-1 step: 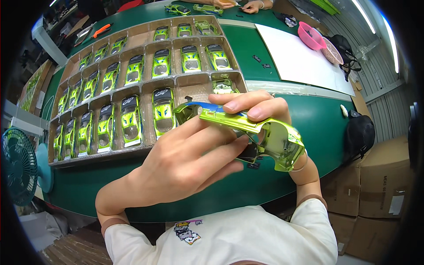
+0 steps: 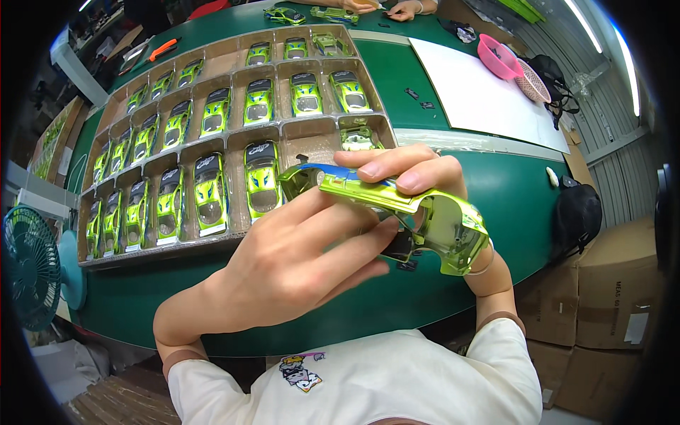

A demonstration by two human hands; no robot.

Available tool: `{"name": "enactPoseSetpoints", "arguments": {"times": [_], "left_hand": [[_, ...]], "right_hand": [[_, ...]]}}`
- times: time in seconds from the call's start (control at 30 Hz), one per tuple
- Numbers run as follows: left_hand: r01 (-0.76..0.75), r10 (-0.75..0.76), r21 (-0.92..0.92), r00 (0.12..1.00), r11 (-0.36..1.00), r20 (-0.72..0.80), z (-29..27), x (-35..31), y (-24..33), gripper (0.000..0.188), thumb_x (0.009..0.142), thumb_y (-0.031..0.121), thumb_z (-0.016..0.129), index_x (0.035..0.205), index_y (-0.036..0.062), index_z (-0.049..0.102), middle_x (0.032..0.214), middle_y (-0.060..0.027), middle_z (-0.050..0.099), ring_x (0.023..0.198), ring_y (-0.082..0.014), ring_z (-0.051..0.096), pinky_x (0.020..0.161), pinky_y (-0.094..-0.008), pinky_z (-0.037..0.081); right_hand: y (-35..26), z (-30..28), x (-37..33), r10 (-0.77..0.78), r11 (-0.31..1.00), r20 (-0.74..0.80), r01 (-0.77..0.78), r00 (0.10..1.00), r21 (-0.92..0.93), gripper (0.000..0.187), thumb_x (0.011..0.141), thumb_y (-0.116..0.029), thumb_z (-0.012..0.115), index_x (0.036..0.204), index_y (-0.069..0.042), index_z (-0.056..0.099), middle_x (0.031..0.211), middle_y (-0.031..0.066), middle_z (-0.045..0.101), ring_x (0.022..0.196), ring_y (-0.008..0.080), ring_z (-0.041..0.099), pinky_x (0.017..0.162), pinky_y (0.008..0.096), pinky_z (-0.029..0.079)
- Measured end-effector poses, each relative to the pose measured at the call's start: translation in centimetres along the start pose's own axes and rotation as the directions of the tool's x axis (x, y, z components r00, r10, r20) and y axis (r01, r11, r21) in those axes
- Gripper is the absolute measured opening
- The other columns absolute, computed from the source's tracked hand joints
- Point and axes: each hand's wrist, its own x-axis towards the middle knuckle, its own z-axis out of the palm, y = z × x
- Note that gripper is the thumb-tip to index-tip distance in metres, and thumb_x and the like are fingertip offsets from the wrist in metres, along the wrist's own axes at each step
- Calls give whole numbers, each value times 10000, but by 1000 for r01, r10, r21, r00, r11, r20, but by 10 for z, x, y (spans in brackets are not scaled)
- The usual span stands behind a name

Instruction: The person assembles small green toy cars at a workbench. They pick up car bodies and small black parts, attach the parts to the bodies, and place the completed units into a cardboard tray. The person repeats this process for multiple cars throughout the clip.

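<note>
A shiny green toy car body shell [image 2: 382,197] with a blue patch is held up on its side in front of me, above the table's near edge. My right hand [image 2: 421,170] grips it from the far side, fingertips pressed on its upper edge. My left hand [image 2: 297,258] is closed at its near, hollow side, with fingers reaching into the shell; their tips are partly hidden. Beyond my hands stands a divided tray [image 2: 308,142] holding several similar green car shells [image 2: 262,173], some with black hoods. One compartment just behind the held shell contains no car shell.
Small black parts [image 2: 407,265] lie beneath my hands, others [image 2: 418,98] right of the tray. A white board [image 2: 482,99] bears a pink basket [image 2: 499,58]. Orange-handled pliers [image 2: 163,49] lie far left, a fan [image 2: 32,265] stands left. Another person's hands [image 2: 404,10] work across the table.
</note>
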Motion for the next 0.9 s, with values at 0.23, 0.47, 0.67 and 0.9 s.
{"name": "enactPoseSetpoints", "arguments": {"times": [0.23, 0.47, 0.67, 0.9], "left_hand": [[-35, 36, 45, 999, 998, -6, -5, -3, -9, 309, 556, 49, 677, 861, 13, 647, 843, -73, 601, 702, -213, 582, 601, -289, 482], [-188, 190, 22, 978, 982, -91, 5, 0, -12, 298, 523, 47, 667, 818, 7, 665, 838, -91, 629, 721, -216, 613, 587, -279, 502], [-223, 222, -14, 973, 975, -58, 5, -1, -15, 321, 518, 41, 660, 837, 4, 668, 867, -105, 643, 750, -226, 621, 621, -285, 513], [-204, 202, -91, 979, 975, -38, 9, -4, -18, 302, 571, 50, 673, 872, 42, 683, 882, -79, 659, 782, -212, 626, 635, -285, 523]], "right_hand": [[0, 3, 0, -24, 1000, -35, 24, 999, -11, 463, 723, -95, 711, 1104, 12, 471, 1090, 225, 535, 1067, 338, 526, 949, 484, 394], [-2, 0, 5, -17, 995, 31, 14, 999, 101, 424, 706, -60, 712, 1079, -7, 515, 1102, 205, 549, 1060, 338, 534, 936, 466, 414], [-2, -2, 4, -8, 998, 45, 5, 999, 63, 394, 718, -17, 687, 1074, -16, 517, 1092, 193, 559, 1055, 324, 541, 931, 439, 427], [-3, 0, 4, -3, 999, 48, 1, 999, 35, 432, 673, -24, 737, 1058, -29, 539, 1081, 176, 569, 1041, 300, 550, 917, 438, 448]]}}
